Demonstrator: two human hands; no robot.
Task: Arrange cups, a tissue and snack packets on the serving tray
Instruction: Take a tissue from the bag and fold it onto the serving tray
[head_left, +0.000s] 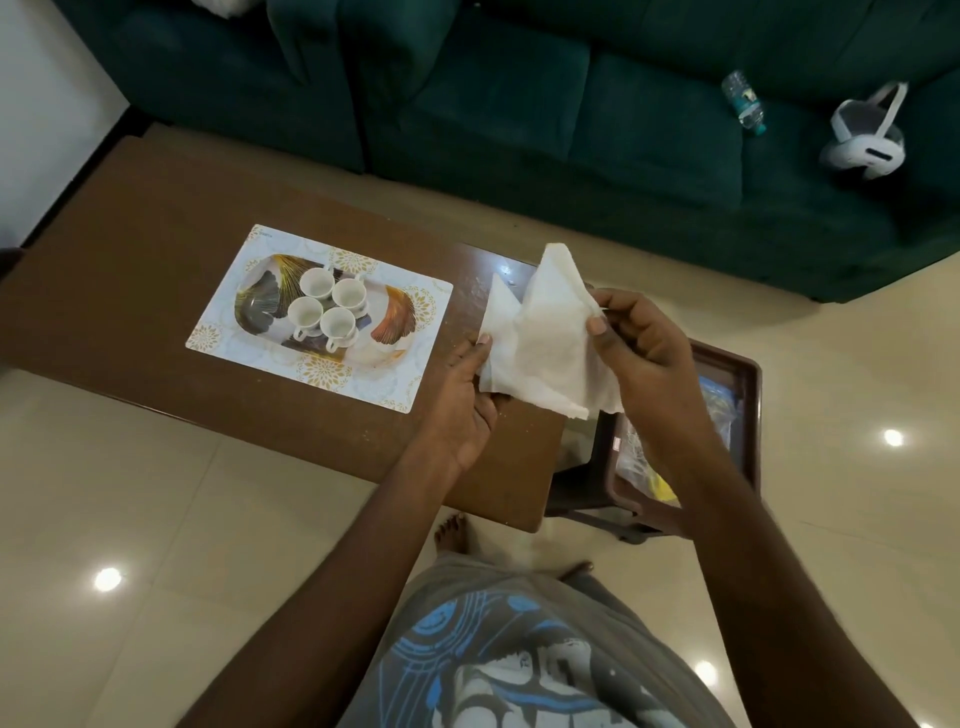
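Note:
A white tissue (545, 338) hangs crumpled in the air above the right end of the brown table (156, 291). My left hand (465, 395) pinches its lower left edge and my right hand (641, 338) pinches its right edge. To the left, an oval serving tray (260, 304) with leaf patterns lies on a white placemat (415, 358). Several white cups (327, 309) stand upright, clustered in the tray's middle. Snack packets (641, 467) lie in a brown plastic bin (750, 415) to the right, partly hidden by my right forearm.
A dark green sofa (519, 104) runs along the far side, with a water bottle (744, 101) and a white headset (865, 137) on its seat. The bin sits lower than the table, against its right end. My bare feet (452, 532) stand on the glossy tiled floor.

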